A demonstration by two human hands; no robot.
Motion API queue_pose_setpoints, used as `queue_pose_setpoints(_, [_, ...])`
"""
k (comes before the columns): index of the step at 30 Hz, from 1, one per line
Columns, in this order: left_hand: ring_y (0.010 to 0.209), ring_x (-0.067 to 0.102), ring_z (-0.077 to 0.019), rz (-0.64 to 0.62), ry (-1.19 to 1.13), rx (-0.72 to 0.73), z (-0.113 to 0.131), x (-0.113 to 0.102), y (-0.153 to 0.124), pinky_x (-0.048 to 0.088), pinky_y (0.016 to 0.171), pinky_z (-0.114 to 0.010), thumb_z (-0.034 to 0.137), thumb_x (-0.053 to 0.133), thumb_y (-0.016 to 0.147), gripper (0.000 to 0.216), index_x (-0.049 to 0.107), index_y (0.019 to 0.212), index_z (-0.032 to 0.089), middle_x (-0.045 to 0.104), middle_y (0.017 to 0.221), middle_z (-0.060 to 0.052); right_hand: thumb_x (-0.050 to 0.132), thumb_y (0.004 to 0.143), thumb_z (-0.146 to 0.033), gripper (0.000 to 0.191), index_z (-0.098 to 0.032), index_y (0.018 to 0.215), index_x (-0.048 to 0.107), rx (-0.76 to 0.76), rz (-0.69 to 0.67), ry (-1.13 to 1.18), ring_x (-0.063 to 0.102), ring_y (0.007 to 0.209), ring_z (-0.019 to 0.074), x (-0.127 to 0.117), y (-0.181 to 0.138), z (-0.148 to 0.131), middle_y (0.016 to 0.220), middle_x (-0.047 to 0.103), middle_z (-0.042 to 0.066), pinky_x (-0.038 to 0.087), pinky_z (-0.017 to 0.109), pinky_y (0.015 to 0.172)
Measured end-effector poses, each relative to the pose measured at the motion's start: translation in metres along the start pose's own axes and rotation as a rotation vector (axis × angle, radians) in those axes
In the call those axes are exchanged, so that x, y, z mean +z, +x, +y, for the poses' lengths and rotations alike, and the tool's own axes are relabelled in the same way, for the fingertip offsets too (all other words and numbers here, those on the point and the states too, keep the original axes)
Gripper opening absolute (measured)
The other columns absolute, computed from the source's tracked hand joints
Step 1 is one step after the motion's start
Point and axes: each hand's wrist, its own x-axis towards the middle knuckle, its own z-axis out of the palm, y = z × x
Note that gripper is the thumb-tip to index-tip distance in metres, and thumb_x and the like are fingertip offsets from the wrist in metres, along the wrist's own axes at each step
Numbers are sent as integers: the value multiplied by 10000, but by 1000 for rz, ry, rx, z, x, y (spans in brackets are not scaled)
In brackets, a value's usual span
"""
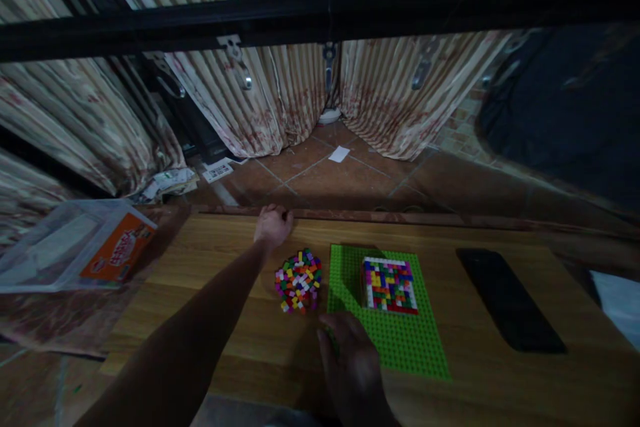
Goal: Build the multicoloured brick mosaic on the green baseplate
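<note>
My left hand (273, 225) rests at the far edge of the wooden table (240, 340), fingers curled over the edge, just beyond a pile of small multicoloured bricks (299, 280). My right hand (353, 367) lies near the front left corner of a green baseplate (400, 340), its fingers touching the plate's edge; whether it holds a brick I cannot tell. On the baseplate stands a square block of stacked coloured bricks (389, 284) with white and red borders.
A black flat phone-like object (510, 307) lies on the table's right side. A clear plastic box with an orange label (75, 247) sits off the left. Curtains and a tiled floor lie beyond; a black bar (320, 13) crosses overhead.
</note>
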Motion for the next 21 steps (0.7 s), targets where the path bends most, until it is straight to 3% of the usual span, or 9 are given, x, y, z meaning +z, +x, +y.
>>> queue_pose_setpoints(13, [1015, 611, -295, 8, 29, -1, -1, 1, 1, 445, 984, -419, 385, 403, 935, 390, 723, 884, 168, 709, 978, -143, 549, 915, -133, 207, -256, 974, 704, -145, -145, -320, 655, 772, 207, 29, 16, 24, 892, 702, 53, 512, 286, 594])
queue_pose_setpoints(21, [1006, 619, -276, 11, 45, 38, -5, 2, 4, 450, 986, -396, 392, 375, 932, 404, 716, 872, 185, 716, 959, -124, 478, 951, -138, 208, -235, 865, 639, -135, -101, -187, 651, 681, 193, 18, 13, 15, 776, 689, 31, 517, 292, 596])
